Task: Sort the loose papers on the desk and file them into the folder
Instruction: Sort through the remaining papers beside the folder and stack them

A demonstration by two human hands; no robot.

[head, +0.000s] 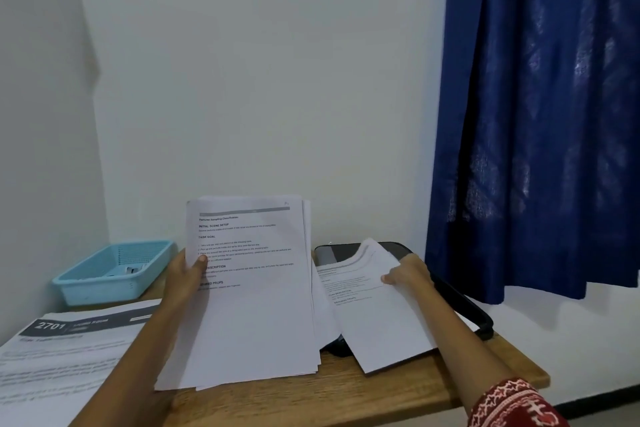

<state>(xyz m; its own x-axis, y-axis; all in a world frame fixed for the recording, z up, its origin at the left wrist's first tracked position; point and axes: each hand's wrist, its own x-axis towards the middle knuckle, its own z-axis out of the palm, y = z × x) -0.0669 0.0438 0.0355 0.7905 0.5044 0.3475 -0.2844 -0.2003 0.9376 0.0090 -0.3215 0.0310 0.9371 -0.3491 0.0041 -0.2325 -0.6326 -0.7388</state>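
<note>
Both hands are clamped on paper: the left hand (188, 276) pinches the left edge of a tilted stack of papers (249, 288), thumb on the printed top page, its lower edge resting on the table (363, 388); the right hand (407, 274) grips the upper right part of a smaller sheaf (377, 308) just right of the stack. That sheaf lies partly over the black folder (460, 302), which sits on the table right of the stack and reaches toward the blue curtain (533, 114). Another printed sheet (65, 354) lies left of the stack, and a light blue basket (114, 270) stands behind that sheet. The step in hand looks like sorting one group away from the stack. To do it well, keep the stack upright with its bottom edge squared against the table, read the headings before parting pages, and lay the sheaf flat and aligned on the folder so no corners curl or slide off the table edge
</note>
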